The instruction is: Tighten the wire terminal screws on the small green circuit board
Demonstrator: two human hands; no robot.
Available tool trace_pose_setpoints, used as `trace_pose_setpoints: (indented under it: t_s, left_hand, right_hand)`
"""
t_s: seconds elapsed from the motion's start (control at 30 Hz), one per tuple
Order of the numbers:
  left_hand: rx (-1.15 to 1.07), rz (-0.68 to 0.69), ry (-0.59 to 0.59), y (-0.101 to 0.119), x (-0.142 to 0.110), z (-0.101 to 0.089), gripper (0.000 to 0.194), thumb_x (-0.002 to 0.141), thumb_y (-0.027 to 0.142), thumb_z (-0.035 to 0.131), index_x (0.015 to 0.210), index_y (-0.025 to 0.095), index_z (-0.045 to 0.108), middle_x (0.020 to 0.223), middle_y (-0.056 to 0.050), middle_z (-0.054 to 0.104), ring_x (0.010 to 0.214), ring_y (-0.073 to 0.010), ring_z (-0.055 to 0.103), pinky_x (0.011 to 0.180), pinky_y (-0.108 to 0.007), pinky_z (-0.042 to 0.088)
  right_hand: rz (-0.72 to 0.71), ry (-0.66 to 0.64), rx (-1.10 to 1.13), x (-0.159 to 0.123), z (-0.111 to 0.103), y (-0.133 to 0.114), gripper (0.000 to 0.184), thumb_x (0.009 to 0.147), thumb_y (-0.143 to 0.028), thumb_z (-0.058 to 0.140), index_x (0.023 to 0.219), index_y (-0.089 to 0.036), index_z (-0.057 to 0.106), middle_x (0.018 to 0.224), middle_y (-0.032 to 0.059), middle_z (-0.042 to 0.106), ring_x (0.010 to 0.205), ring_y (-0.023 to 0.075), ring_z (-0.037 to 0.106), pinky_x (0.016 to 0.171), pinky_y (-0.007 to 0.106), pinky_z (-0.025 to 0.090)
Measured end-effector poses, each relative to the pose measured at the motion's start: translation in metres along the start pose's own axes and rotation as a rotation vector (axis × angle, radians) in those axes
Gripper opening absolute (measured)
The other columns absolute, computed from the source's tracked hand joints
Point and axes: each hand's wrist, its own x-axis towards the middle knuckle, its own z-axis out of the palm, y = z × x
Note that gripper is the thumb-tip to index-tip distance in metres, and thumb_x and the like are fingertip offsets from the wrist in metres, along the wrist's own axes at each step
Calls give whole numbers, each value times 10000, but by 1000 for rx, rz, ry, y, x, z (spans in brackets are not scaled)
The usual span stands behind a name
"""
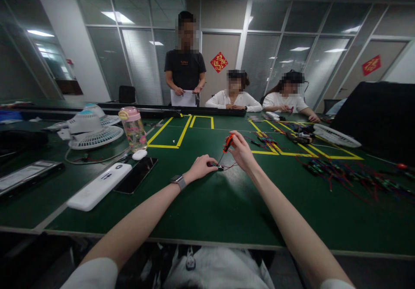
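Observation:
My right hand is closed around the orange and black handle of a screwdriver. Its thin shaft slants down to the left, and the tip meets a small dark circuit board lying on the green table. Red wires run from the board to the right, beneath my right hand. With its fingers closed on the board's left end, my left hand rests on the table and wears a watch. The fingertips hide part of the board.
A white power bank, a black phone, a bottle and a white fan stand to the left. Wired boards lie piled at the right. Yellow tape marks the table. Several people are across it.

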Motion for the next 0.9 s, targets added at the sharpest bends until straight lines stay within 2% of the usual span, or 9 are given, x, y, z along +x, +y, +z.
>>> trace_pose_setpoints:
  t_s: [0.1,0.23,0.47,0.6,0.9]
  left_hand:
    - [-6,4,1,-1,0,1,199,838,346,721,999,242,774,853,-16,617,792,-164,587,732,-254,432]
    - [-14,10,4,-1,0,1,204,841,347,718,1008,243,771,865,-17,618,781,-160,587,724,-253,430]
    - [-8,27,13,-2,0,1,204,841,354,716,993,230,774,856,-18,619,778,-162,589,721,-257,425]
    - [-5,27,8,-2,0,1,209,846,365,709,999,237,773,866,-19,623,778,-163,587,720,-261,426]
    - [-5,17,2,-1,0,0,205,843,353,717,1002,236,771,861,-20,612,789,-165,587,723,-255,435]
  right_hand:
    - [-37,29,-8,2,-1,1,304,631,-434,855,857,-298,703,729,-55,613,717,127,578,728,291,504]
    - [-40,59,-1,4,-3,2,307,604,-424,869,826,-288,707,723,-55,625,691,122,576,718,292,501]
    - [1,-21,15,0,2,0,353,710,-455,796,1015,-304,701,868,-13,706,804,152,646,748,304,499]
    - [-15,-28,30,-2,5,2,308,731,-465,778,976,-301,688,887,-4,720,814,162,662,754,311,498]
    - [-62,27,-43,0,0,2,280,691,-435,812,911,-296,709,737,-47,616,722,124,580,691,267,474]
